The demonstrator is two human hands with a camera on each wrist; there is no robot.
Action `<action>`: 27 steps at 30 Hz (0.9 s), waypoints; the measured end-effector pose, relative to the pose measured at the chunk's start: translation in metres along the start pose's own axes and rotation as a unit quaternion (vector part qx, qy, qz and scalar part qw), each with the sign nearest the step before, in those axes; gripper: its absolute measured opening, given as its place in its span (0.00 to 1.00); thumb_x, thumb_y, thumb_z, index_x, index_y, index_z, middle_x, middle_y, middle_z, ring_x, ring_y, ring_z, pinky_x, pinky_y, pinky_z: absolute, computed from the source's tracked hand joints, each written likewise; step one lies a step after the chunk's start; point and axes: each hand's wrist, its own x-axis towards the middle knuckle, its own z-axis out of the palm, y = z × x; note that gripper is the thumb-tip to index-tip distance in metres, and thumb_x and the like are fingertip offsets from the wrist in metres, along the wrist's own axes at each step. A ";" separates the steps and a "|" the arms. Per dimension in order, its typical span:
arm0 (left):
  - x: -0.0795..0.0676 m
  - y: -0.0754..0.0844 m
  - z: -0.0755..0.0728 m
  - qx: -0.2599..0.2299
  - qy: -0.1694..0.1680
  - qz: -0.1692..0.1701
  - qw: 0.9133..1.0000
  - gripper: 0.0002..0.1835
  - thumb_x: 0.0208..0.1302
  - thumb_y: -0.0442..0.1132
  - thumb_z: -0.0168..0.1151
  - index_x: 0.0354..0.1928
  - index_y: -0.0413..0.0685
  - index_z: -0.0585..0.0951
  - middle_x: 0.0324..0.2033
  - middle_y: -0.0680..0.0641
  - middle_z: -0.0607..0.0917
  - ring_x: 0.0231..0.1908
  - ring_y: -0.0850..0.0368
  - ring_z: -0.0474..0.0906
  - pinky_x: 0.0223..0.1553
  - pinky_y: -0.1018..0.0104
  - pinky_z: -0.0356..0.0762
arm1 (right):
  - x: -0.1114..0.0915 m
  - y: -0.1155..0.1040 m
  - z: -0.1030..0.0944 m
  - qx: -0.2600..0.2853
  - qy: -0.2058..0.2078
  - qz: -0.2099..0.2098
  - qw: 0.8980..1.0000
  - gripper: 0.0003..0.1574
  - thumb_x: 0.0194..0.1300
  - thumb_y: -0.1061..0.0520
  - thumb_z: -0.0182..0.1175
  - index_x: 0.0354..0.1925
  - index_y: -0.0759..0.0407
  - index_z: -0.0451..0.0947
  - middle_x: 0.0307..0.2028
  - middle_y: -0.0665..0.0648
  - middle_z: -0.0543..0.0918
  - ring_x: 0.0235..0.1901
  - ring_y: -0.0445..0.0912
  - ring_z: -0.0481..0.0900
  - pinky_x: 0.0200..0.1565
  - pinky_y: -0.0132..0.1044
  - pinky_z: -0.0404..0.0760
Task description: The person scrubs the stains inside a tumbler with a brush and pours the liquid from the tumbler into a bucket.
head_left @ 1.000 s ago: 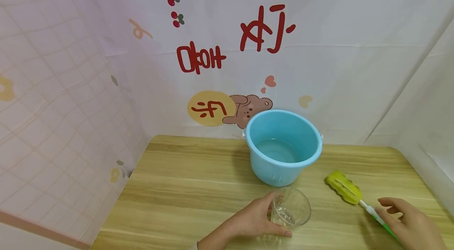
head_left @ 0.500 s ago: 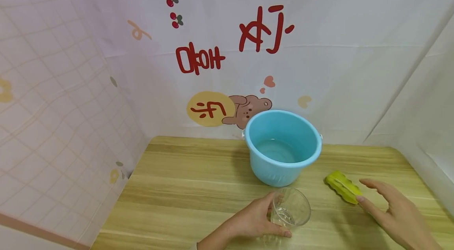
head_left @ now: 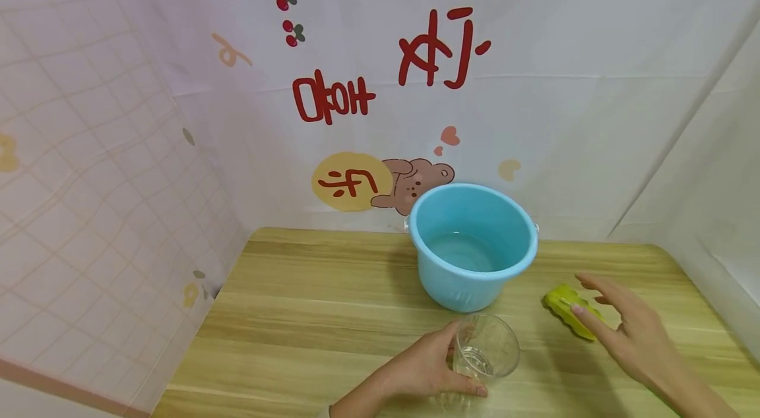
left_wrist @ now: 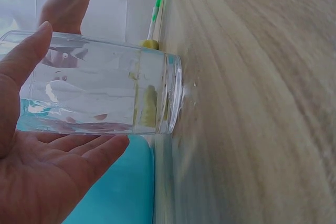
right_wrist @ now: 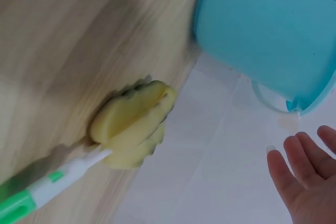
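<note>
My left hand (head_left: 418, 365) grips a clear drinking glass (head_left: 491, 355) at the table's front, thumb on one side and fingers on the other. In the left wrist view the glass (left_wrist: 105, 85) has droplets on its wall, and its base is right at the tabletop beside a wet spot. My right hand (head_left: 635, 332), fingers extended and holding nothing, hovers over a sponge cup brush with a yellow-green head (head_left: 561, 296). The right wrist view shows the brush's sponge head (right_wrist: 134, 124) and its white and green handle (right_wrist: 50, 184), which the hand hides in the head view.
A light blue bucket (head_left: 457, 289) with shallow water inside stands behind the glass, near the back edge of the wooden table (head_left: 297, 293). White printed cloth (head_left: 594, 141) rises behind the table and along its sides.
My right hand has moved forward and left from beside the brush handle to above the sponge head. The left hand and the glass have stayed in place.
</note>
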 end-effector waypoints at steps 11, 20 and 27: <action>0.000 0.000 0.000 -0.017 -0.003 0.012 1.000 0.45 0.56 0.44 0.84 0.73 0.52 0.69 0.66 0.55 0.77 0.60 0.66 0.77 0.61 0.71 0.73 | 0.027 -0.022 0.014 0.004 -0.009 0.023 1.000 0.32 0.70 0.55 0.70 0.68 0.62 0.76 0.59 0.65 0.83 0.49 0.34 0.77 0.39 0.23 0.76; 0.000 -0.001 0.000 -0.015 -0.001 0.022 1.000 0.45 0.56 0.44 0.84 0.73 0.53 0.69 0.64 0.56 0.78 0.59 0.66 0.77 0.60 0.72 0.73 | 0.048 -0.030 0.025 0.018 -0.018 0.077 0.997 0.33 0.78 0.50 0.62 0.70 0.68 0.72 0.57 0.72 0.83 0.43 0.66 0.86 0.36 0.34 0.81; 0.001 -0.001 0.001 -0.024 -0.005 0.034 0.999 0.46 0.56 0.43 0.84 0.75 0.55 0.68 0.66 0.53 0.77 0.60 0.64 0.78 0.59 0.72 0.74 | 0.058 -0.036 0.033 0.047 -0.010 0.086 0.995 0.30 0.80 0.49 0.58 0.67 0.69 0.75 0.56 0.71 0.84 0.49 0.65 0.85 0.41 0.32 0.83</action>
